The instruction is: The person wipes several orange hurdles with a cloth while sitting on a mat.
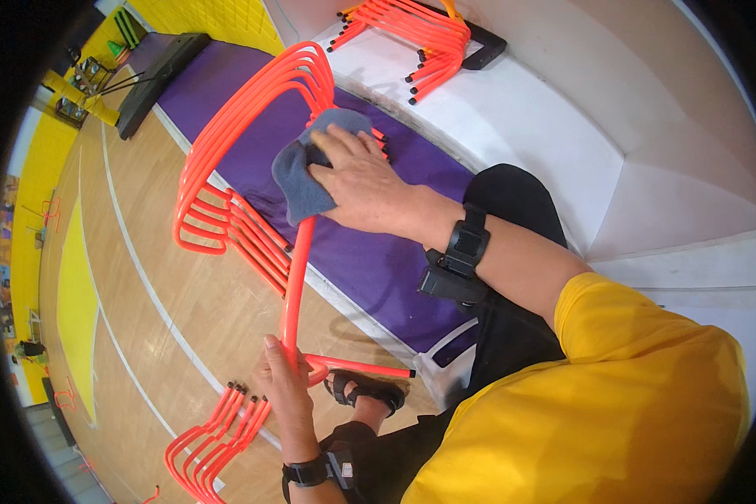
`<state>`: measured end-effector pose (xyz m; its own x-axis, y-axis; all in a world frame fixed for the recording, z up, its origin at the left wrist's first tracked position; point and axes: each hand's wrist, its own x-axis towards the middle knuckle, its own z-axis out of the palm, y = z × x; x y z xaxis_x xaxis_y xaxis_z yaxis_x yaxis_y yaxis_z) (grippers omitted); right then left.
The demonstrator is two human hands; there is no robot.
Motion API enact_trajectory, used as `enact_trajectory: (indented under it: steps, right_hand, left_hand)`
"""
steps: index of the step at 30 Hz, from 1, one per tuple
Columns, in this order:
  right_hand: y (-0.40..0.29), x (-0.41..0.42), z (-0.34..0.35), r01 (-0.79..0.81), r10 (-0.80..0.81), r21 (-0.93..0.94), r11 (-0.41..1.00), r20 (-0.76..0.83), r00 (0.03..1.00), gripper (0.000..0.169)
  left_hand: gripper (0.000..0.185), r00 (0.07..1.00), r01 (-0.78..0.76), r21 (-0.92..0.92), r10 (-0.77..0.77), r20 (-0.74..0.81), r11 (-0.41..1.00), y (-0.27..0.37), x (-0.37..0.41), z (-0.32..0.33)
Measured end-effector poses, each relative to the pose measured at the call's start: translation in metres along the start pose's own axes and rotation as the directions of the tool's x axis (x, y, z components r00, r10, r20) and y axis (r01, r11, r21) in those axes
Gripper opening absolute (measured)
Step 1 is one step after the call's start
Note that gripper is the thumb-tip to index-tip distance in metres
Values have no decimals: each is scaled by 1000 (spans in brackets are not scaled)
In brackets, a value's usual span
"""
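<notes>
My left hand point(283, 378) is closed around the lower end of an orange tubular training hurdle point(297, 283), beside the bend where its foot with a black end cap juts to the right. My right hand point(359, 170) presses a grey-blue cloth point(309, 189) onto the far part of the same hurdle; the palm and cloth hide that part of the tube. Just beyond and to the left, a nested row of similar orange hurdles point(208, 151) stands across the edge of the purple floor strip.
More orange hurdles point(208, 460) stand on the wooden floor at lower left. Another stack point(416, 25) sits on the white ledge point(510, 107) at the top. A black padded base point(157, 88) lies at upper left. My sandalled foot point(378, 394) is close below the held hurdle.
</notes>
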<state>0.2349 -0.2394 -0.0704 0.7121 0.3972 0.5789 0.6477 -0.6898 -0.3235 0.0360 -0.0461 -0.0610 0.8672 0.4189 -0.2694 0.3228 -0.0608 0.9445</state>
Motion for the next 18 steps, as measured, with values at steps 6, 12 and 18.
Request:
enact_trajectory:
  steps: [6, 12, 18]
  right_hand:
    - [-55, -15, -3, 288, -370, 326, 900, 226, 901, 41]
    - [-95, -41, 11, 458, -496, 477, 750, -54, 867, 46]
    - [-50, -20, 24, 81, -110, 310, 947, 77, 991, 50]
  left_hand:
    - [44, 1000, -2, -15, 2, -2, 1000, 3, 0, 5]
    - [33, 953, -236, 5, 232, -195, 972, -20, 1, 3]
    - [48, 997, 28, -131, -37, -63, 991, 0, 12, 0]
